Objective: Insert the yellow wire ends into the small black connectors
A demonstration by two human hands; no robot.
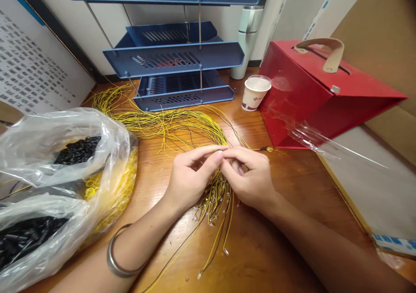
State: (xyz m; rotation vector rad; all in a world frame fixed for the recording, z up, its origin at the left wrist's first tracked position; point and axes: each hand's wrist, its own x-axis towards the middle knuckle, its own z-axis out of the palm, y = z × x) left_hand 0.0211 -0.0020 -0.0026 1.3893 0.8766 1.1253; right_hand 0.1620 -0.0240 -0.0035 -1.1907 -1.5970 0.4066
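Observation:
My left hand point(191, 174) and my right hand point(251, 178) meet fingertip to fingertip over the middle of the table point(260, 249). Both are closed in a pinch, and whatever lies between the fingers is hidden. Beneath them runs a long bundle of thin yellow and black wires point(172, 122), curving from the back left toward me. Small clear tips point(225, 252) end the loose wires on the near side. Just beyond my right hand lies a wire end with a black sleeve and a yellow piece point(268, 149).
At left, a clear plastic bag point(78, 117) holds small black pieces point(79, 150) and yellow ring-like parts point(118, 193). A blue tiered tray rack point(175, 59) stands behind. Farther right are a paper cup point(255, 94), a pale tumbler point(245, 46) and a red box point(302, 93) with a handle.

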